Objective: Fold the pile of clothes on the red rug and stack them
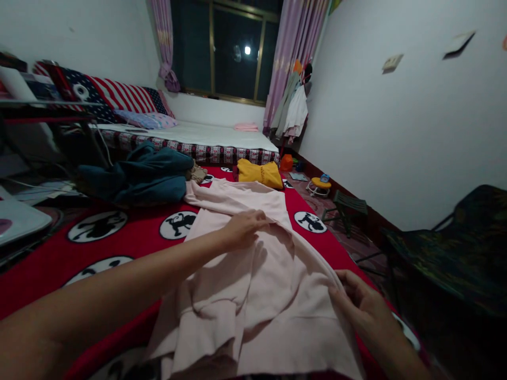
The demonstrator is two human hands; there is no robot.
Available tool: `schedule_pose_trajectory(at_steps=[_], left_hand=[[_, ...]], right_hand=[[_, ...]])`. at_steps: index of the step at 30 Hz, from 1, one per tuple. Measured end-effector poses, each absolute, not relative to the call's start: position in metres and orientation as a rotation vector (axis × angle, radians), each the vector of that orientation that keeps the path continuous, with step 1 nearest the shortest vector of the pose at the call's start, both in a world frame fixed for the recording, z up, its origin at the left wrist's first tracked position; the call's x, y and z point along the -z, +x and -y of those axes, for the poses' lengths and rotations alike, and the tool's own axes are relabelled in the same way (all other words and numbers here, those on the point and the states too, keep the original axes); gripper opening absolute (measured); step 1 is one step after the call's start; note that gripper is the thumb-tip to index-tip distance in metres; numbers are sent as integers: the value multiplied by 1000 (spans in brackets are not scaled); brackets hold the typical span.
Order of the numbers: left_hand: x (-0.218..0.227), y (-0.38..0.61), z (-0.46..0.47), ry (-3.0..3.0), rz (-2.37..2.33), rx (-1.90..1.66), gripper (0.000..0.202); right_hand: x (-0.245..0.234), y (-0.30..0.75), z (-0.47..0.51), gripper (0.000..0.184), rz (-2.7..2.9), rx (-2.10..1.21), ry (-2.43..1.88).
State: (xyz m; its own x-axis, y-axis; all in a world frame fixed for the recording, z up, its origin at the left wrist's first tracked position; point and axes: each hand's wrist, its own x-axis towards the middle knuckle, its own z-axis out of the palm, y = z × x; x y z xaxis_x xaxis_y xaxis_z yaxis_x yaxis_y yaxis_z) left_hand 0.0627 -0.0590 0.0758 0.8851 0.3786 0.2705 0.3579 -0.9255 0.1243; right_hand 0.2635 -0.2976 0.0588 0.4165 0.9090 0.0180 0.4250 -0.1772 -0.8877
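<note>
A pale pink garment lies spread on a red blanket printed with black-and-white round figures. My left hand reaches across it and pinches a fold near the garment's far middle. My right hand grips the garment's right edge, fingers curled round the cloth. The fabric is rumpled, with a sleeve folded over at the near left.
A dark teal garment and a yellow garment lie further back on the red blanket. Behind them is a mattress with pillows under a dark window. A small green stool and a dark chair stand to the right.
</note>
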Motion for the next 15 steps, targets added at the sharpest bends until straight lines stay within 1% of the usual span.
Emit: schedule_pose_trajectory(at_steps=[2, 3, 4, 5, 7, 9, 10, 12, 15], left_hand=[[-76, 63, 29, 3031, -897, -549, 60], [-73, 62, 15, 3034, -1008, -533, 66], [-70, 62, 4, 3020, -1081, -507, 68], [-66, 62, -7, 2998, -1115, -489, 65], [-60, 62, -21, 2957, -1112, -489, 48], [-58, 62, -31, 2919, -1112, -531, 30], [-60, 62, -34, 2905, -1124, -562, 25], [-69, 58, -38, 2885, -1161, -656, 23], [-93, 45, -43, 2865, -1218, -889, 22]], right_hand=[[-59, 260, 300, 43, 1214, -643, -1796], [-58, 259, 302, 49, 1251, -604, -1815], [-57, 259, 304, 54, 1290, -572, -1837], [-55, 258, 305, 59, 1322, -554, -1857], [-53, 257, 308, 64, 1362, -562, -1881], [-52, 253, 309, 65, 1368, -600, -1878], [-53, 250, 309, 65, 1349, -607, -1874], [-57, 242, 307, 64, 1305, -609, -1860], [-63, 229, 301, 64, 1307, -607, -1810]])
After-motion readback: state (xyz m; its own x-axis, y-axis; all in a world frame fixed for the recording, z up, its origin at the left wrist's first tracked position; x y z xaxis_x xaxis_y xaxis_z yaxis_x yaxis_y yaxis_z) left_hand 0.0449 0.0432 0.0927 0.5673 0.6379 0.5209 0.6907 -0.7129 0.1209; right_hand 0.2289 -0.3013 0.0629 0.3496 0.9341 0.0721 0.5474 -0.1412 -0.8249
